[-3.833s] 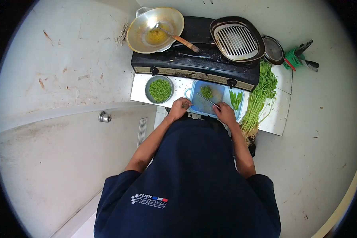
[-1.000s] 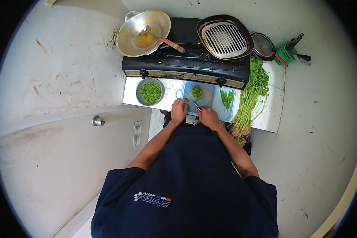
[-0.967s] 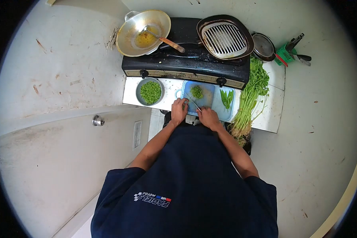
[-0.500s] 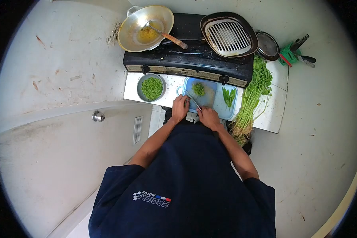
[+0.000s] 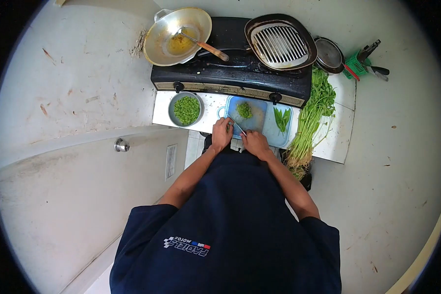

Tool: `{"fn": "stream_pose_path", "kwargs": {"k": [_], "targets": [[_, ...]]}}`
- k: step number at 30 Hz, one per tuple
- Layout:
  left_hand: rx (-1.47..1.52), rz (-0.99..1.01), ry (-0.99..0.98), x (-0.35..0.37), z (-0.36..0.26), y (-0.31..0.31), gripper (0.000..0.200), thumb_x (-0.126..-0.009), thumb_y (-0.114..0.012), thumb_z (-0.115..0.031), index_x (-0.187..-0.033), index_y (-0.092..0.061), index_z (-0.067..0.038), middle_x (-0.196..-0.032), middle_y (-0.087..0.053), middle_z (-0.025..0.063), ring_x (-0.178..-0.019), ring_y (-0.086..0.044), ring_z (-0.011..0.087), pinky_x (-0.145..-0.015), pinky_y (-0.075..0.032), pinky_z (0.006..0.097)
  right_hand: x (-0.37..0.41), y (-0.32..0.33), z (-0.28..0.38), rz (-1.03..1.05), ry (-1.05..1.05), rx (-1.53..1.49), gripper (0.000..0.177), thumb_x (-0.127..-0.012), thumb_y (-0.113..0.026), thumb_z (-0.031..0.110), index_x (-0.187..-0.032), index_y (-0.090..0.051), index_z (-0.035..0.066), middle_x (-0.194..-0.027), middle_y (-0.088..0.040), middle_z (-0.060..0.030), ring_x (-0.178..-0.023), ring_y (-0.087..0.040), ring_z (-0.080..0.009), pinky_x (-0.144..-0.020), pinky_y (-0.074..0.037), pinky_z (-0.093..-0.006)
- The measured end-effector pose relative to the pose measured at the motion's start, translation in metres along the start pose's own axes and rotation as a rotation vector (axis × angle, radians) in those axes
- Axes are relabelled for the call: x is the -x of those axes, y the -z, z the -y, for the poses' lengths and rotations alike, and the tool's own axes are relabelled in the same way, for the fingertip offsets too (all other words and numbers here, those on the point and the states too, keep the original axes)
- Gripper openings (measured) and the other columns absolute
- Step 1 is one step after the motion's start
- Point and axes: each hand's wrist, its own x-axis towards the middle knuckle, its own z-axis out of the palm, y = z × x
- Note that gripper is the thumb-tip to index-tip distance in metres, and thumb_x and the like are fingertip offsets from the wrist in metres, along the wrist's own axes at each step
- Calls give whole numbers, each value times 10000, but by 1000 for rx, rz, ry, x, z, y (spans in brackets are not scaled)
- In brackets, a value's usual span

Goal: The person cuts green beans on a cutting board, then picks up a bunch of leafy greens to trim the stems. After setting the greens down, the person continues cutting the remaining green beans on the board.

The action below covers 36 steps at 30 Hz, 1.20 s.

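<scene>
My right hand (image 5: 255, 143) is closed round the handle of a knife (image 5: 237, 126), whose blade slants up and left over the blue cutting board (image 5: 257, 128). At the board's left edge my left hand (image 5: 222, 133) is closed, its fingertips close to the blade; what they pinch is too small to make out. Beyond the blade lies a small heap of chopped greens (image 5: 244, 110). A few green leaves (image 5: 281, 119) rest on the right part of the board. To the left stands a grey bowl (image 5: 171, 117) with chopped greens inside.
Behind the board is a black stove (image 5: 220, 76) bearing a wok (image 5: 154, 46) with a wooden-handled spatula (image 5: 213, 50) and a grill pan (image 5: 309, 41). Leafy green stalks with roots (image 5: 308, 117) lie at right. A frying pan (image 5: 330, 55) and green utensil basket (image 5: 352, 67) stand further back.
The knife and my right hand have shifted very slightly left. My left hand stays at the board's edge, and the view has moved a little.
</scene>
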Motion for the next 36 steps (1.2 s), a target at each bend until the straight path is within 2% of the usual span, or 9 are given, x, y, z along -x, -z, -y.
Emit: {"fn": "stream_pose_path", "kwargs": {"k": [4,6,16,25,36], "targets": [[66,-5,49,-1,1,2,119,-861,-692,-64,-978,-677,-55,-816,-600,162,-790,-613,356,-744,-488,482,11,1,-9,31,-27,31,447,-1048,-509,381,-1013,-726,-7,-867,-718,-277,-803,-715,-468,-743,-574,-558],[81,-10,74,-1,0,2,124,-855,-698,-67,-977,-682,-53,-812,-608,162,-783,-617,349,-750,-493,473,11,-4,-14,-22,-14,17,448,-1049,-508,382,-1007,-726,-8,-854,-715,-280,-790,-713,-472,-744,-573,-559],[72,5,50,-2,3,0,110,-854,-696,-57,-962,-683,-40,-805,-608,161,-780,-629,347,-737,-497,463,11,-12,-15,-77,84,-12,450,-1052,-511,381,-992,-701,-22,-846,-717,-266,-804,-713,-469,-742,-579,-550],[81,-20,38,0,2,0,111,-854,-706,-50,-961,-684,-37,-793,-602,159,-750,-627,341,-709,-497,460,-4,-5,-2,38,19,37,445,-1045,-523,369,-989,-703,-35,-871,-716,-271,-803,-716,-463,-745,-576,-553],[143,-39,73,0,0,2,63,-874,-695,-65,-923,-681,-28,-810,-607,164,-753,-628,339,-708,-500,453,14,-4,-8,-20,-17,0,438,-1037,-536,364,-986,-697,-41,-835,-712,-279,-795,-710,-474,-756,-567,-556]]}}
